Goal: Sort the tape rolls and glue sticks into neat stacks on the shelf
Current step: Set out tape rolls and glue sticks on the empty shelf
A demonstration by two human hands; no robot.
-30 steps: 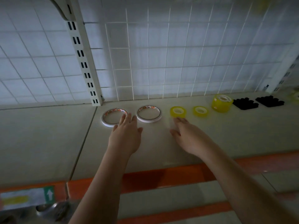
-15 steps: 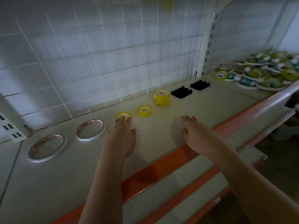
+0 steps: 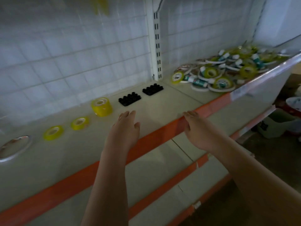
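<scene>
On the shelf (image 3: 162, 110) a row runs from left to right: a flat white tape ring (image 3: 13, 148), two small yellow tape rolls (image 3: 53, 132) (image 3: 79, 123), a taller yellow tape stack (image 3: 102, 107) and two black studded pads (image 3: 129, 99) (image 3: 152, 89). A jumbled pile of tape rolls and glue sticks (image 3: 228, 70) lies on the shelf section at the right. My left hand (image 3: 125, 131) hovers over the shelf in front of the black pads, fingers straight, holding nothing. My right hand (image 3: 197, 128) is flat above the orange front edge, holding nothing.
A white wire grid (image 3: 73, 51) backs the shelf, with a slotted upright post (image 3: 157, 46) between the two sections. An orange strip (image 3: 65, 181) lines the front edge. Lower shelves (image 3: 162, 168) sit beneath. Bins (image 3: 283, 126) stand on the floor at right.
The view has swung right, bringing the jumbled pile closer. Both hands have moved right along the shelf, from the small yellow rolls to in front of the black pads. Nothing was picked up.
</scene>
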